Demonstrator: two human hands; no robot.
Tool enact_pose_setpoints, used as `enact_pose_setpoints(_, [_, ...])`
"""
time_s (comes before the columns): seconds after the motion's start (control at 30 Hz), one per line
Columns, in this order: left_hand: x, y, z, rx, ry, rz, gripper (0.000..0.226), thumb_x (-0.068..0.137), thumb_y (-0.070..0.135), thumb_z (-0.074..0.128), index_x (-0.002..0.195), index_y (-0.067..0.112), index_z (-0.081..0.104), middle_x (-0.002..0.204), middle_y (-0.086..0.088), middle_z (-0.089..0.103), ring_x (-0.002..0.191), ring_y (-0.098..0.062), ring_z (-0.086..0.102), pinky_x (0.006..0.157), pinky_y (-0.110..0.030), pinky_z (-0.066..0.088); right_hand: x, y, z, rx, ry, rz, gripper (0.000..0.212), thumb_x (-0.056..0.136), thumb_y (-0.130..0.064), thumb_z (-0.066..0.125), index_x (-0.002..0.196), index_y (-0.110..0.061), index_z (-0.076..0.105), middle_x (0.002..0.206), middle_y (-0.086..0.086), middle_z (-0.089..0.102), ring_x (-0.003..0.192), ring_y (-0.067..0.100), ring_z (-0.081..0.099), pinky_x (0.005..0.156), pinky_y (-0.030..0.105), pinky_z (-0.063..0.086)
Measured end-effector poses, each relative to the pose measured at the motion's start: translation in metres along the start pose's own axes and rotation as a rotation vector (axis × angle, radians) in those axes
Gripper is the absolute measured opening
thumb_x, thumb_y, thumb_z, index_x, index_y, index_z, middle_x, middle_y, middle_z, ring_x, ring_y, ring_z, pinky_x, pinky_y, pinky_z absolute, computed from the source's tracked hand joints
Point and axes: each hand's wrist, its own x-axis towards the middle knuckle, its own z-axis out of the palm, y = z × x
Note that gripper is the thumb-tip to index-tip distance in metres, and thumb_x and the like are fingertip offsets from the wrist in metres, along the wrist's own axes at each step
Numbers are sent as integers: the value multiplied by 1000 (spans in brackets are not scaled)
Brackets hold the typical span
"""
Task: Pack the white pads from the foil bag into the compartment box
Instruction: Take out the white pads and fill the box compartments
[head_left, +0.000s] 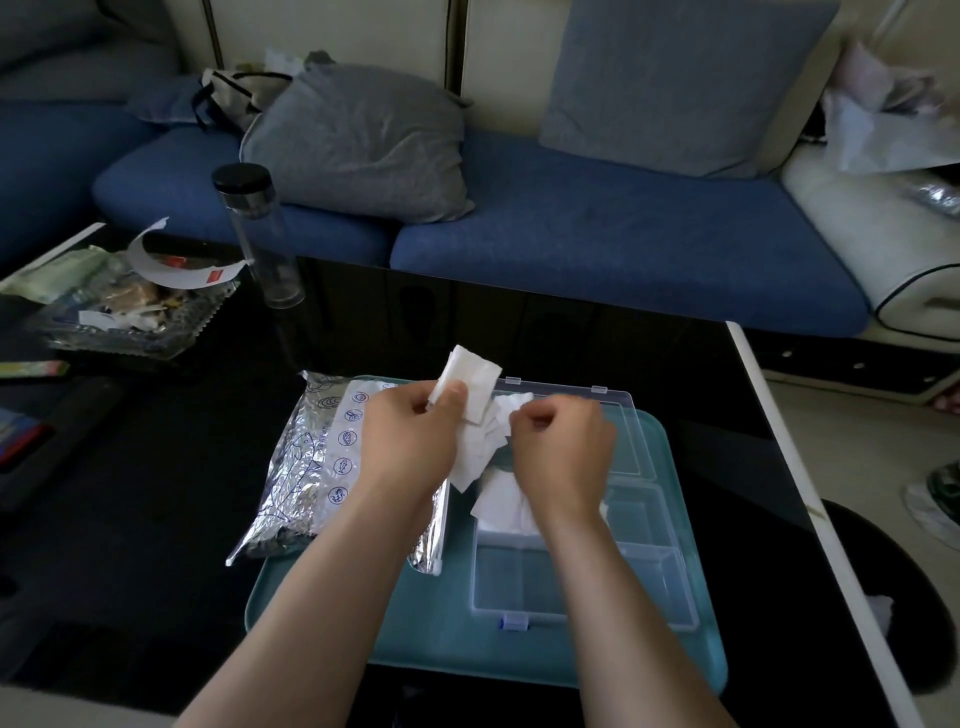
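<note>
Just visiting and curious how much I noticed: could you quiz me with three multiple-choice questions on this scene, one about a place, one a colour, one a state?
1. Where does the foil bag lie? A) left of the compartment box B) inside it C) on its far side
2. What colour is the tray under them? A) red B) teal C) yellow
3. What is the left hand doing? A) lying flat B) pinching white pads C) hanging empty
Answers: 1 A, the bag lies beside the box's left wall; 2 B, its rim shows teal; 3 B, thumb and fingers pinch pads above the box.

A black-capped clear bottle (262, 240) stands beside a cluttered glass dish (156, 347).
</note>
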Motion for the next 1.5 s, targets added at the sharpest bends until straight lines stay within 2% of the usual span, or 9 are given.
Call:
enact_pose_setpoints(0.03, [-1,0,0,-7,-10,2,26,104,23,65,81,17,76,90,-15,77,77,-20,67,69,-33,53,1,-4,-9,109,43,33,9,90,-9,73,92,-18,77,74,-8,70,75,13,68,60,23,46])
enact_pose_setpoints(0.13, [-4,3,3,-14,-27,29,25,104,22,64,83,22,77,93,-13,79,76,-17,69,66,-28,56,2,-14,-33,385,85,153,35,94,-7,69,126,-22,66,89,-13,68,81,5,67,62,14,45])
enact_pose_setpoints(0.33, [-20,9,23,-71,-108,40,20,103,27,66,94,20,82,93,-10,80,96,-36,75,86,-50,62,-11,-36,-73,781,-56,325,18,93,-11,66,87,-18,81,70,-4,70,69,12,60,62,28,48])
enact_pose_setpoints(0.5, [-34,15,39,-79,-224,79,14,101,19,68,101,17,82,92,-11,81,88,-31,78,76,-42,62,-15,-27,-94,651,-194,174,14,92,-16,72,84,-21,81,73,-6,76,65,4,70,58,20,55])
enact_pose_setpoints(0.7, [-41,17,47,-39,-417,101,24,107,26,60,107,13,81,99,-15,80,83,-19,73,76,-34,58,-13,-7,-104,438,-102,2,12,91,-16,74,86,-25,80,79,-6,78,80,11,76,77,47,66])
enact_pose_setpoints(0.97, [-43,13,59,-49,-432,115,37,109,25,48,110,-4,72,109,-36,67,85,-29,65,81,-43,52,-5,11,-113,400,-26,-49,10,91,-14,73,90,-23,79,76,-9,76,71,3,72,60,18,53])
enact_pose_setpoints(1.2, [-44,14,60,-22,-451,172,45,107,39,57,97,-1,75,90,-24,74,78,-21,69,73,-35,53,-5,11,-109,396,0,-85,4,91,-20,79,93,-23,77,76,-8,75,72,5,74,66,30,63])
enact_pose_setpoints(1.3, [-43,13,57,-30,-403,157,30,105,31,63,99,9,81,91,-11,79,80,-19,72,70,-30,55,-7,7,-108,434,-43,-88,15,92,-21,79,106,-25,74,83,-8,76,77,3,74,68,28,64])
enact_pose_setpoints(1.5, [-34,13,51,-220,-306,-45,29,107,24,59,106,3,79,102,-23,78,86,-30,74,80,-41,61,-4,4,-110,498,-201,79,50,94,-22,71,141,-35,57,123,-9,64,101,3,64,69,15,47])
